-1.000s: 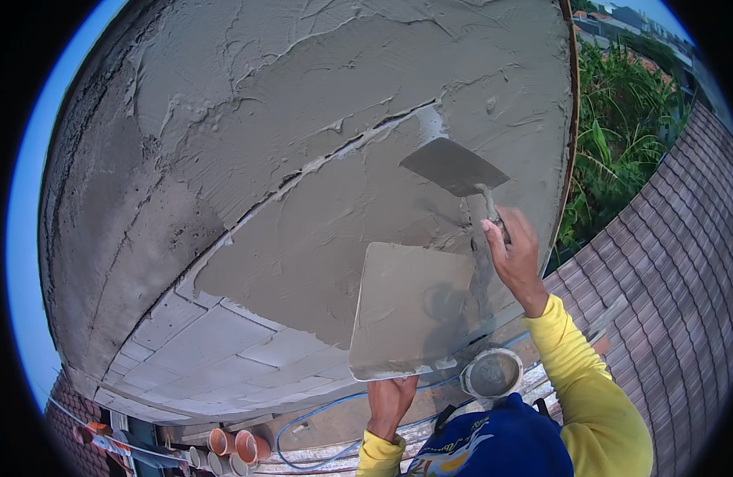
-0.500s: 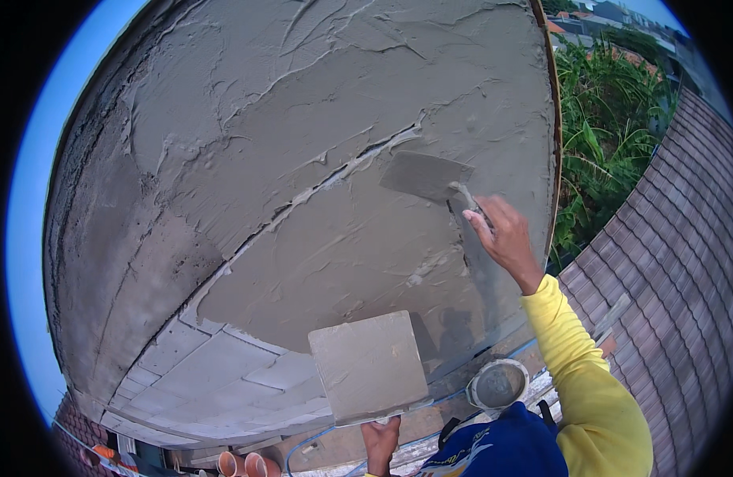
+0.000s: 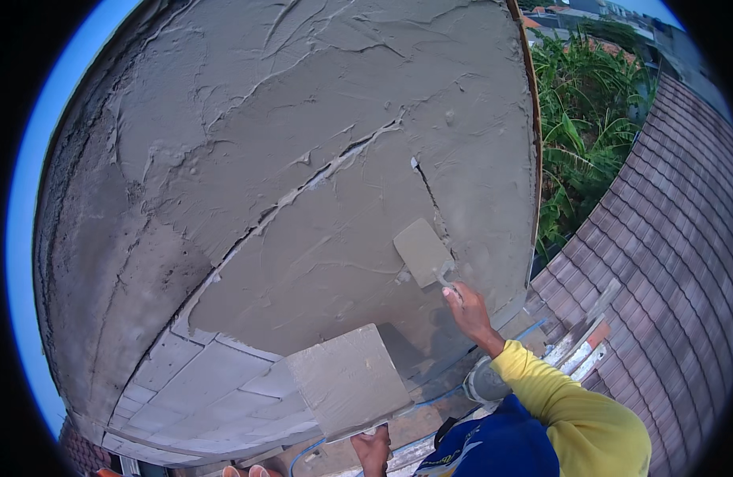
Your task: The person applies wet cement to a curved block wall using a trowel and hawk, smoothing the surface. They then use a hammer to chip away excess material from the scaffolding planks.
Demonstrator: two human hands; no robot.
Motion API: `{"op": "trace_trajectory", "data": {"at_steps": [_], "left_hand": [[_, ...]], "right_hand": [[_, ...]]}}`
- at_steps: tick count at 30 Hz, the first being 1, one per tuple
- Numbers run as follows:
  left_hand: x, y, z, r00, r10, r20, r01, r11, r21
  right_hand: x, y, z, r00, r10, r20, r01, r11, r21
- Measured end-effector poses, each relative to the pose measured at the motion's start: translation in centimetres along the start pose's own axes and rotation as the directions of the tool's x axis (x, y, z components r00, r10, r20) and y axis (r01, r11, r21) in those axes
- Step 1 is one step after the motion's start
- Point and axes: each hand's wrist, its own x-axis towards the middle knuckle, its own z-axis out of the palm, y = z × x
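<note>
My right hand (image 3: 467,312) grips the handle of a rectangular trowel (image 3: 420,248), its mortar-smeared blade against the freshly rendered wall (image 3: 287,95), just left of a dark narrow crack. Below and to the left, my left hand (image 3: 371,447) holds a square hawk board (image 3: 342,378) from underneath, its face coated in grey mortar. A long diagonal crack crosses the wet render above the trowel. Bare pale blocks (image 3: 187,374) show along the wall's lower left. A round bucket (image 3: 483,380) stands below my right forearm, partly hidden by it.
A tiled roof (image 3: 652,278) slopes along the right, with green foliage (image 3: 577,127) beyond the wall's edge. Boards (image 3: 589,350) lie right of the bucket. A blue hose (image 3: 307,453) runs along the ledge, and orange round containers (image 3: 243,471) show at the bottom left.
My right hand and trowel have moved down the wall, the blade now angled differently. The hawk in my left hand has moved down and left. The view has shifted slightly.
</note>
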Motion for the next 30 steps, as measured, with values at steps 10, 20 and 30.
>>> {"op": "trace_trajectory", "data": {"at_steps": [10,20,30], "left_hand": [[0.6,-4.4,-4.1,0.998,-0.008,-0.063,0.006,0.999,-0.042],[3.8,-9.2,-8.1,0.995,-0.090,0.039,0.091,0.996,-0.019],[4.9,-9.1,-9.0,0.978,-0.208,-0.017,0.206,0.975,-0.080]], "right_hand": [[13.1,-10.3,-6.4,0.998,0.062,0.004,-0.054,0.837,0.544],[0.9,-9.3,5.1,0.987,-0.098,0.129,0.050,0.941,0.334],[-0.4,-14.6,12.3,0.921,-0.254,0.297,0.160,0.938,0.306]]}}
